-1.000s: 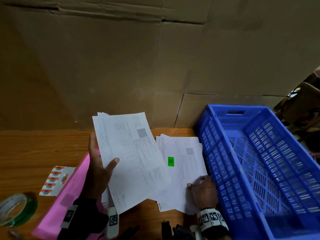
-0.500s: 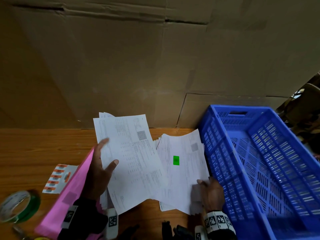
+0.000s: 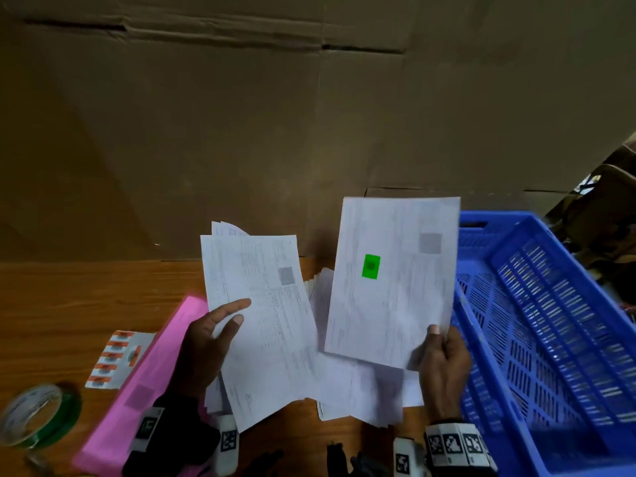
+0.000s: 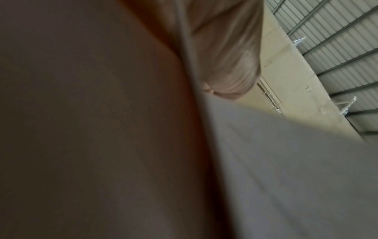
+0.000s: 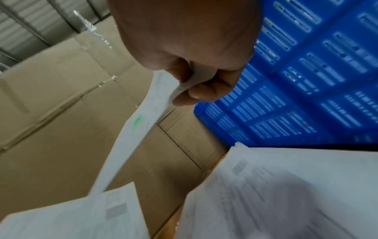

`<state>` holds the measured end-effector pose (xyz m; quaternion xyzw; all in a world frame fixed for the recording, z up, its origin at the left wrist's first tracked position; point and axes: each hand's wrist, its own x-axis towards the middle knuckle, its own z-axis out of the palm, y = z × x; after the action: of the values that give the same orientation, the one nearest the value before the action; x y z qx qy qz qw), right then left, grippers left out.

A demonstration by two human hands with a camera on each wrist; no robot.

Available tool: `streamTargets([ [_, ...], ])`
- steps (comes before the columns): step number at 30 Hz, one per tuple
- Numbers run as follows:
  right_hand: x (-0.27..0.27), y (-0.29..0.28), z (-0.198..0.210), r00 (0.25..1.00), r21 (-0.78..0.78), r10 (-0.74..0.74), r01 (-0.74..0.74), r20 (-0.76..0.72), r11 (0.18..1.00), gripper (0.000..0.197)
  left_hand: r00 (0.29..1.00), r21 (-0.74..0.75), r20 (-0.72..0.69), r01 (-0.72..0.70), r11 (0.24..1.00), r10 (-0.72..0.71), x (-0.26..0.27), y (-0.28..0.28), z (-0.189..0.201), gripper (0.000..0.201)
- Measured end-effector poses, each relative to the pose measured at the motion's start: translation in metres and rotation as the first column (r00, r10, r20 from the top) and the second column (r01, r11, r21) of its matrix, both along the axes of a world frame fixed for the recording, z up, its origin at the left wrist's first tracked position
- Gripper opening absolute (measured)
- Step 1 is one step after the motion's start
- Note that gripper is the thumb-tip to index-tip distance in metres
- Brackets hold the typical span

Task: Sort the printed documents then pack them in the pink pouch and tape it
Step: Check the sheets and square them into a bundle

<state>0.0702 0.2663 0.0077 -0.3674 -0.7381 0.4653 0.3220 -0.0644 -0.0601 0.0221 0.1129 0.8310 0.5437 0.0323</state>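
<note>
Cardboard sheets (image 3: 241,132) back the wooden surface (image 3: 69,297). Left grip (image 3: 203,349) clasps a sheaf of printed documents (image 3: 265,325), thumb across the top page. Right grip (image 3: 444,366) pinches 1 sheet (image 3: 392,287) with a green sticker by its lower corner, raised above the loose pile (image 3: 358,394). Pink pouch (image 3: 144,383) lies beside the left wrist, left of the pile.

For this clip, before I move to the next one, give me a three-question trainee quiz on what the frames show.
1. True or false: the right hand pinches the white sheet with the green sticker.
2. What does the left hand hold? A) roll of clear tape with a green core B) stack of printed sheets C) flat pink plastic pouch
3. Fill in: the blue slotted plastic crate stands to the person's ____.

Key: 1 true; 2 B; 3 right.
</note>
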Motion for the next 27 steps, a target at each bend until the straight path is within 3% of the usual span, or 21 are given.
streamTargets([
  [4,-0.011,-0.012,0.011,0.984,-0.167,0.167,-0.175,-0.061,0.97,0.03,0.999,0.003,0.011,0.05,0.999,-0.05,0.002,0.005,0.01,0.044],
  [6,-0.016,-0.028,0.011,0.941,-0.269,0.335,-0.333,-0.04,0.904,0.02,0.995,0.025,0.043,0.093,0.995,-0.094,0.007,0.008,0.019,0.05],
  [9,-0.019,-0.055,0.005,0.856,-0.281,0.517,-0.492,0.019,0.824,0.016,0.99,0.055,0.103,0.091,0.994,-0.096,0.016,0.016,0.033,0.067],
  [10,-0.019,-0.062,0.002,0.837,-0.277,0.547,-0.52,0.026,0.808,0.015,0.987,0.062,0.128,0.085,0.994,-0.092,0.018,0.018,0.034,0.062],
  [12,-0.021,-0.07,-0.006,0.811,-0.289,0.584,-0.553,0.027,0.782,0.013,0.987,0.042,0.146,0.058,0.997,-0.063,0.019,0.02,0.028,0.031],
  [15,-0.022,-0.063,-0.024,0.845,-0.282,0.522,-0.477,0.112,0.832,0.019,0.992,-0.012,0.097,-0.082,0.997,0.083,0.018,0.017,0.022,0.026],
  [17,-0.022,-0.044,-0.044,0.882,-0.195,0.366,-0.319,0.297,0.927,0.033,0.989,-0.035,0.085,-0.122,0.992,0.125,0.017,0.012,0.024,0.049],
  [19,-0.017,-0.024,-0.06,0.782,-0.03,0.174,-0.195,0.598,0.98,0.059,0.986,-0.02,0.068,-0.149,0.989,0.15,0.015,0.006,0.025,0.072],
  [20,-0.013,-0.016,-0.068,0.724,0.002,0.13,-0.179,0.677,0.984,0.07,0.985,-0.012,0.063,-0.163,0.987,0.164,0.014,0.002,0.024,0.075],
  [21,-0.01,-0.009,-0.073,0.699,-0.02,0.136,-0.172,0.702,0.985,0.074,0.981,-0.025,0.068,-0.181,0.983,0.182,0.014,0.001,0.025,0.076],
  [24,-0.004,0.002,-0.08,0.783,-0.093,0.149,-0.117,0.604,0.989,0.045,0.976,-0.038,0.085,-0.196,0.98,0.199,0.015,0.0,0.024,0.067],
  [27,-0.001,0.003,-0.077,0.839,-0.041,0.085,-0.075,0.538,0.996,0.042,0.977,0.009,0.114,-0.183,0.983,0.181,0.016,0.001,0.021,0.06],
])
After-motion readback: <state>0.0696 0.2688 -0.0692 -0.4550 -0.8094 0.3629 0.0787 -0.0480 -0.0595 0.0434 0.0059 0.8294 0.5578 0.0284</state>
